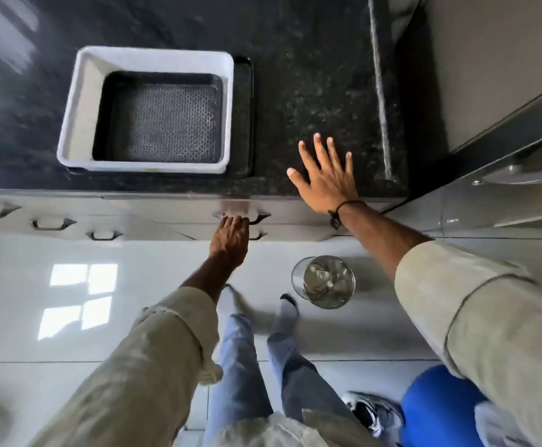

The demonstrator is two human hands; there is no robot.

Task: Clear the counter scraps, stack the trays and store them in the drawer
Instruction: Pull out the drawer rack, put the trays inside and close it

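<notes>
A white tray (82, 101) stands on the black granite counter (311, 75), with a smaller black patterned tray (163, 124) nested inside it. Under both lies a larger black tray (245, 117), its edge showing at the right. My left hand (231, 237) is curled on the dark handle (260, 218) of the top drawer (295, 211) just below the counter edge; the drawer looks closed. My right hand (326, 175) lies flat and spread on the counter, right of the trays, holding nothing.
A steel bin (324, 282) with scraps inside stands on the white tiled floor beneath the drawers. More drawer handles (52, 223) run to the left. A steel-fronted appliance (505, 124) sits at the right. A blue object (437, 404) and a shoe (373, 411) lie near my feet.
</notes>
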